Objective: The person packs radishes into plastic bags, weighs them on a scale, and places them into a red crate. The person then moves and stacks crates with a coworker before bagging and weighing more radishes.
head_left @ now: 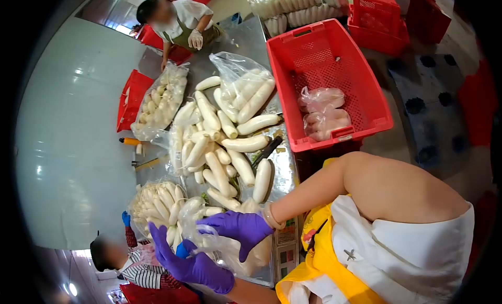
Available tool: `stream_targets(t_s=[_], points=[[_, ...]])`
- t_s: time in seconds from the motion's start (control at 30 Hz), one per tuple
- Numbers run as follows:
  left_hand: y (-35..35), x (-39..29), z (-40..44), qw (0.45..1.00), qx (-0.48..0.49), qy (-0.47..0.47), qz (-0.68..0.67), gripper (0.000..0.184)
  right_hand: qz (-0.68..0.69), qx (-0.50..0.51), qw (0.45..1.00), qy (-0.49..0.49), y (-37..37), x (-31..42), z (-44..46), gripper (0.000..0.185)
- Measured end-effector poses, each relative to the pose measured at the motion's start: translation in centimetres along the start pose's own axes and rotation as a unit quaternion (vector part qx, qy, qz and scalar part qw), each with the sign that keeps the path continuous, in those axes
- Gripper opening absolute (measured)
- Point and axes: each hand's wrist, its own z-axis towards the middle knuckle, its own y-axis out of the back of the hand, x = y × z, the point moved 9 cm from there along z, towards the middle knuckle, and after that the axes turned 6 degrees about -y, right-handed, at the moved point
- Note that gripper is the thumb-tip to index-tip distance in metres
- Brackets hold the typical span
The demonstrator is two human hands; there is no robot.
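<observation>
My left hand (pixel 196 265), in a purple glove, is raised at the near lower side with its fingers stretched apart. A small blue patch shows by its thumb; I cannot tell what it is. My right hand (pixel 238 231), also gloved in purple, has its fingers on a thin clear plastic bag (pixel 212 245), whose film stretches toward my left hand. Just beyond the hands lies a pile of long white radishes (pixel 209 162) on a metal table (pixel 285 173). A bag of thin white radishes (pixel 157 202) sits past my left fingertips.
A red crate (pixel 361 89) with bagged pink items (pixel 327 123) stands beside the table. A dark long vegetable (pixel 266 149) lies by the radishes. Other filled bags (pixel 162 100) rest farther off. Two co-workers, one in an apron (pixel 185 34), another in stripes (pixel 144 275), stand around the table.
</observation>
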Motion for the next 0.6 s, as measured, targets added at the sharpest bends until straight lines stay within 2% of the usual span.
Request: stream_targets(t_s=[0.03, 0.07, 0.1, 0.13, 0.17, 0.23, 0.3, 0.33, 0.37, 0.4, 0.47, 0.53, 0.57, 0.6], points=[[-1.2, -1.5, 1.7, 1.000, 0.004, 0.004, -0.003, 0.051, -0.017, 0.009, 1.000, 0.018, 0.5, -0.2, 0.2, 0.066], [-3.0, -3.7, 3.5, 0.998, 0.045, -0.048, 0.022, 0.048, -0.023, 0.039, 0.998, -0.041, 2.2, 0.1, 0.7, 0.043], [-5.1, -5.3, 4.7, 0.990, 0.087, -0.100, 0.048, 0.046, -0.032, 0.070, 0.992, -0.099, 4.1, 0.7, 1.1, 0.028], [-6.6, -6.1, 5.8, 0.986, 0.077, -0.134, 0.056, 0.046, -0.086, 0.092, 0.989, -0.080, 4.7, -0.8, 1.0, 0.023], [-8.1, -6.6, 6.5, 0.987, 0.096, -0.121, 0.038, 0.047, -0.140, 0.114, 0.982, -0.060, 5.6, -2.5, 1.0, 0.019], [-12.3, -8.0, 8.2, 0.973, 0.182, -0.132, -0.052, 0.049, -0.165, 0.047, 0.983, -0.061, 13.0, -3.0, 0.5, 0.031], [-17.3, -7.7, 8.7, 0.929, 0.341, -0.074, -0.124, 0.059, -0.196, -0.046, 0.967, -0.158, 21.2, -6.0, -1.8, 0.023], [-19.7, -6.8, 7.8, 0.912, 0.386, -0.096, -0.102, 0.070, -0.064, -0.044, 0.973, -0.218, 24.6, -7.5, -3.0, 0.018], [-21.6, -5.5, 7.0, 0.895, 0.416, -0.027, -0.159, 0.065, -0.064, -0.037, 0.972, -0.225, 27.9, -7.6, -3.6, 0.018], [-23.3, -4.0, 5.8, 0.883, 0.425, 0.032, -0.195, 0.065, -0.139, -0.013, 0.952, -0.273, 31.0, -8.1, -4.2, 0.019], [-25.9, -1.0, 2.5, 0.855, 0.442, 0.133, -0.237, 0.066, -0.282, 0.033, 0.890, -0.358, 36.7, -9.9, -5.2, 0.040], [-27.3, 1.6, -1.8, 0.823, 0.439, 0.235, -0.271, 0.063, -0.390, 0.028, 0.794, -0.465, 41.6, -12.6, -5.8, 0.067], [-27.6, 2.2, -3.6, 0.814, 0.435, 0.271, -0.271, 0.059, -0.385, -0.020, 0.826, -0.412, 43.9, -16.9, -8.1, 0.065], [-28.0, 3.3, -6.4, 0.801, 0.434, 0.302, -0.281, 0.058, -0.410, 0.010, 0.764, -0.499, 45.6, -19.5, -9.3, 0.056]])
